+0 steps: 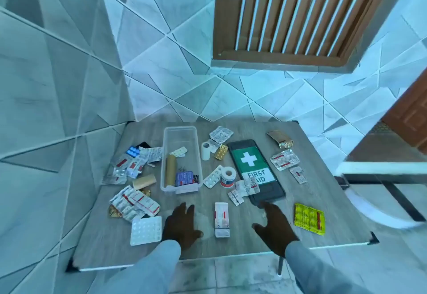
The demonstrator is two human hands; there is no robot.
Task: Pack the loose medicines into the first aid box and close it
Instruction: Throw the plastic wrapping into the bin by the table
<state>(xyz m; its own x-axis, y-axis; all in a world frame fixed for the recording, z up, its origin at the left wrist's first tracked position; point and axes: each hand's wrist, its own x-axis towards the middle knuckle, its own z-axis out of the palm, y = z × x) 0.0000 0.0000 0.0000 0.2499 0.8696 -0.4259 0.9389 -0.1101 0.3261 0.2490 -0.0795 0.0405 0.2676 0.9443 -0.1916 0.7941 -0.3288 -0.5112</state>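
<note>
Left hand (182, 224): spread flat on surface (254, 243), nothing held
Right hand (273, 226): spread, empty, fingertips at lid (255, 166)
Box (181, 157): uncovered

Clear glossy plastic box (180, 136) on matt wood-grain table (254, 245).

Two bare hands show at the near edge of the view, the left hand (181, 224) and the right hand (273, 226), with no gloves, rings or watch visible on either; each emerges from a long sleeve that ends at the wrist. The left sleeve (147, 268) and the right sleeve (312, 270) are of the same plain, pale grey-blue cloth, loose and softly creased, with no visible buttons, print or markings; the cuffs are plain edges, and blur hides finer detail.
</note>
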